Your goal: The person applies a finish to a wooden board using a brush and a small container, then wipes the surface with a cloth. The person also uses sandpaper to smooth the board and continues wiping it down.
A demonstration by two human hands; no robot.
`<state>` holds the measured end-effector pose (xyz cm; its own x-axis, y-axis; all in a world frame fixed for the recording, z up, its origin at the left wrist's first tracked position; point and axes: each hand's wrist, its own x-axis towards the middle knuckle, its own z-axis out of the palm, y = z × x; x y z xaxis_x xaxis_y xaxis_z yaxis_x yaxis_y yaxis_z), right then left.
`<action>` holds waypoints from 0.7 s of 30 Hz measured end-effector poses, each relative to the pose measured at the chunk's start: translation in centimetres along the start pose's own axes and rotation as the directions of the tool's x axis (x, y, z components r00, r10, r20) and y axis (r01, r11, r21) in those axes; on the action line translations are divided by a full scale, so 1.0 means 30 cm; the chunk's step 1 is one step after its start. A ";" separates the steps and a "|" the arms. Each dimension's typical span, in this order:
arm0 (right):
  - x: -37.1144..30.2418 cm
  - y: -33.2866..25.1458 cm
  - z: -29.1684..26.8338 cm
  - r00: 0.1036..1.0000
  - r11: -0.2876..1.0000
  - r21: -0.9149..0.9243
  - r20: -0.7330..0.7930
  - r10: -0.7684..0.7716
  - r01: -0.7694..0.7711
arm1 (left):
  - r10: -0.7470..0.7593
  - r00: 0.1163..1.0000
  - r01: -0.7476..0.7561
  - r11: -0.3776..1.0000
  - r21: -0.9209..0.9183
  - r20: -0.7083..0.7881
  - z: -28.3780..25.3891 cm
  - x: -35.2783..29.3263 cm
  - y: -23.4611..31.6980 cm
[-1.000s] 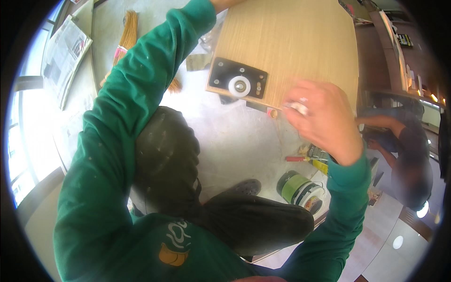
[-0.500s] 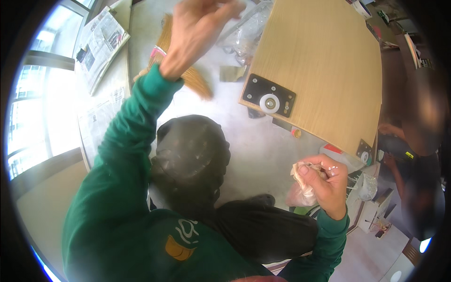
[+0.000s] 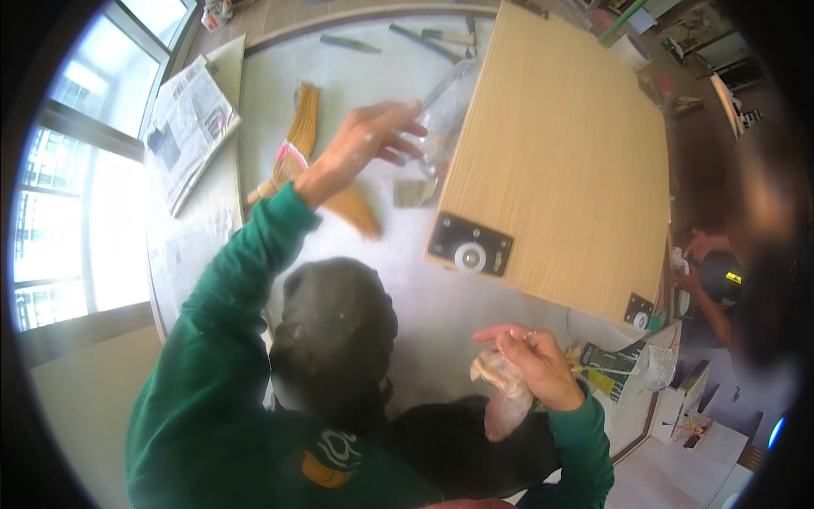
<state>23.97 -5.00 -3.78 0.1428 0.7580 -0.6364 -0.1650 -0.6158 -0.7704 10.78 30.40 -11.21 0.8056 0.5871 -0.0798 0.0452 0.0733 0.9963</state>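
My right hand [image 3: 538, 366] grips a small crumpled plastic bag [image 3: 507, 411], see-through and pinkish, that hangs below the fingers. What the bag holds cannot be made out. White specks dot the fingers of that hand. My left hand [image 3: 373, 144] is held out to the left of a wooden panel [image 3: 568, 161], fingers apart, with nothing in it. Close to its fingertips lies clear plastic wrapping [image 3: 445, 119], against the panel's left side. At the panel's near corner is a black metal plate with a white roller [image 3: 469, 257].
A straw hand broom [image 3: 356, 208] lies behind my left wrist, and a folded newspaper [image 3: 193, 136] lies by the window. Dark tools [image 3: 424, 42] rest at the far end of the white surface. On the right, another person's hands [image 3: 699, 254] are at work beside a white pail [image 3: 657, 369].
My left hand has come down and nearer, from the picture's top edge. My right hand, still holding the bag, has shifted left and lower. The view now takes in more of the far end.
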 end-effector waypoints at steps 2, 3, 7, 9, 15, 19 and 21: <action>-0.023 0.031 -0.005 0.996 0.994 0.105 -0.090 -0.017 0.026 | 0.078 0.994 -0.073 0.995 0.061 -0.077 -0.026 0.158 0.010; -0.039 0.029 -0.001 0.989 0.979 0.204 -0.150 0.019 0.012 | 0.168 0.977 -0.151 0.980 0.129 -0.130 -0.039 0.252 0.030; -0.069 0.121 -0.005 0.941 0.884 0.440 -0.337 -0.003 0.160 | 0.479 0.846 -0.325 0.811 0.486 -0.234 -0.076 0.688 0.112; -0.084 0.134 0.001 0.893 0.866 0.439 -0.450 -0.016 0.237 | 0.526 0.822 -0.363 0.780 0.511 -0.218 -0.023 0.868 0.142; -0.025 0.120 0.066 0.733 0.711 0.467 -0.673 -0.100 0.526 | 0.527 0.824 -0.424 0.332 0.842 0.207 0.060 1.317 0.206; 0.008 0.122 0.076 0.614 0.636 0.444 -0.787 -0.060 0.631 | 0.285 0.834 -0.549 0.336 0.765 0.473 0.158 1.347 0.224; 0.020 0.104 0.083 0.601 0.608 0.435 -0.795 -0.087 0.664 | 0.287 0.839 -0.538 0.308 0.785 0.462 0.122 1.365 0.237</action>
<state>21.12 -5.93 -6.47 0.8758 0.3380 -0.3446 -0.4302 0.2229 -0.8748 46.26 52.03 -7.26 0.9619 0.1408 0.2343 0.0442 -0.9260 0.3748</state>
